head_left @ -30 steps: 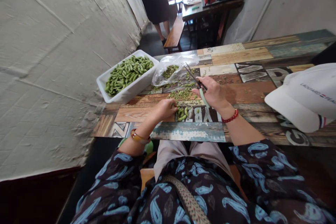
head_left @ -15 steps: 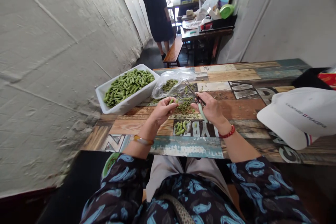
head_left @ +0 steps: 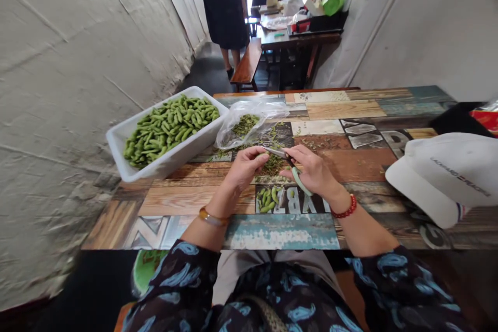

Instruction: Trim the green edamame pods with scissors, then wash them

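Note:
My left hand [head_left: 247, 167] pinches a green edamame pod [head_left: 263, 154], mostly hidden by the fingers. Scissors [head_left: 299, 180] with pale green handles are gripped in my right hand [head_left: 313, 171]; their blades point left and reach the left fingertips at the pod. Beneath both hands lies a heap of green trimmings [head_left: 273, 166] on the table. Several loose pods [head_left: 267, 199] rest just in front of it. A white tub [head_left: 177, 160] full of edamame pods [head_left: 171, 127] stands to the left. Beside it spreads a clear plastic bag [head_left: 226, 135] with trimmings inside.
A white cap [head_left: 439, 171] sits on the patterned table [head_left: 358, 166] at the right. Below the table's left front edge is a green bowl [head_left: 143, 272]. Beyond are a wooden bench [head_left: 248, 59], a standing person [head_left: 223, 5] and a cluttered second table [head_left: 299, 39].
The scissors have swung from pointing up and away to pointing left, with their blades now at my left fingertips. The view has tilted down somewhat.

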`<state>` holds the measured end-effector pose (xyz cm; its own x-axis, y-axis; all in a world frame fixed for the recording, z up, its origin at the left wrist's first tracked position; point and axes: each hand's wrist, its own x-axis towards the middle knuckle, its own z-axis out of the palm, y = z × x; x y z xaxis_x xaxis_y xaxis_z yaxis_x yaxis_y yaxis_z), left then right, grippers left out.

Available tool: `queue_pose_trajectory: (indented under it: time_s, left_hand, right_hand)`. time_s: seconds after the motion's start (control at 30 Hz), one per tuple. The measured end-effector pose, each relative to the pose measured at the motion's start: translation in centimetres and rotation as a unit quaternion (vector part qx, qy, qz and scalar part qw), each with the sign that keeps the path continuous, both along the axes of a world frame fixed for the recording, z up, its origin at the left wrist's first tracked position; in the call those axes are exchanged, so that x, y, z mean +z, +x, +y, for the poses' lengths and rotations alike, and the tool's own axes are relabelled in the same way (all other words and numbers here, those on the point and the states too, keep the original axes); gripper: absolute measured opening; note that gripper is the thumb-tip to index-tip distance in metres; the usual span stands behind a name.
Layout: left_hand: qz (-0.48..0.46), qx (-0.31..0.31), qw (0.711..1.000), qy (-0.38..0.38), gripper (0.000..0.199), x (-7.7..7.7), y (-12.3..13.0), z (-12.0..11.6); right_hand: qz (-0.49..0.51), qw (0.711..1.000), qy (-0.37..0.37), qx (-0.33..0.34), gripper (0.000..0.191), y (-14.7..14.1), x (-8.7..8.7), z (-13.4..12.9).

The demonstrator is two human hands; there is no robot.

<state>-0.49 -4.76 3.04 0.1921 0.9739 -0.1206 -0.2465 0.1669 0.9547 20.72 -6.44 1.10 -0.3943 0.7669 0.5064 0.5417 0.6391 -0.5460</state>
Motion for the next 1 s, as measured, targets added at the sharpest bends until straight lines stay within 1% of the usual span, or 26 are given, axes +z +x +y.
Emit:
queue_pose_trajectory:
  time_s: [0.13, 0.3, 0.43, 0.6, 1.0]
  left_hand:
    - [0.022, 0.011, 0.999, 0.022, 0.035, -0.39, -0.28, 0.03]
    - [0.073, -0.007, 0.993, 0.092, 0.027, -0.43, -0.21, -0.13]
    - [0.086, -0.016, 0.989, 0.122, 0.026, -0.39, -0.12, -0.23]
    - [0.101, -0.016, 0.987, 0.122, 0.025, -0.59, -0.18, -0.2]
    - [0.106, -0.022, 0.987, 0.117, 0.024, -0.24, -0.3, -0.26]
  right_hand:
    - [-0.023, 0.999, -0.009, 0.021, 0.053, -0.37, 0.12, -0.32]
    - [-0.023, 0.999, -0.008, 0.024, 0.055, -0.52, 0.04, -0.44]
    - [-0.023, 0.999, -0.006, 0.029, 0.053, -0.48, 0.08, -0.45]
    - [-0.012, 0.999, 0.002, 0.046, 0.052, -0.48, 0.05, -0.48]
    - [-0.031, 0.999, -0.005, 0.042, 0.045, -0.49, 0.28, -0.68]
